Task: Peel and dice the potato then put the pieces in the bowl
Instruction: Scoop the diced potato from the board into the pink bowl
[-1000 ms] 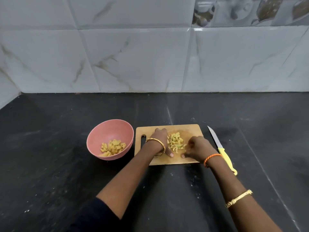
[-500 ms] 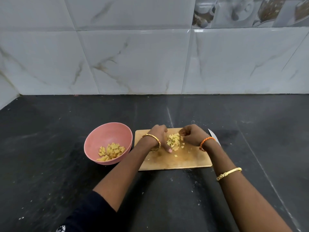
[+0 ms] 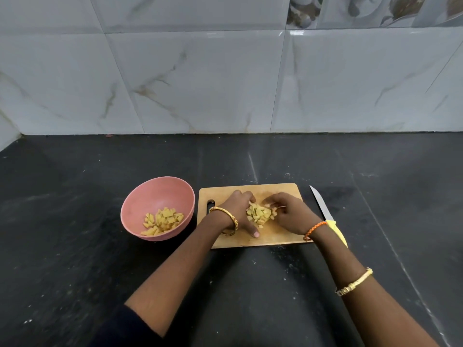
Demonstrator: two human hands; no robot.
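A heap of diced potato pieces (image 3: 259, 214) lies in the middle of the wooden cutting board (image 3: 280, 190). My left hand (image 3: 238, 211) stands on edge against the heap's left side, thumb stretched toward me. My right hand (image 3: 288, 214) is on the heap's right side, its fingers curled over a few pieces. The pink bowl (image 3: 140, 196) stands just left of the board and holds more diced potato pieces (image 3: 162, 220). No peel and no whole potato are in view.
A knife with a steel blade (image 3: 320, 204) and a yellow handle (image 3: 338, 232) lies on the black counter (image 3: 250, 284) right of the board, partly under my right wrist. A tiled wall (image 3: 225, 83) closes off the back.
My right hand has swept from the board's near edge round the far side to the heap's right side. The scattered pieces now lie in a tighter heap. My left hand has stayed put.
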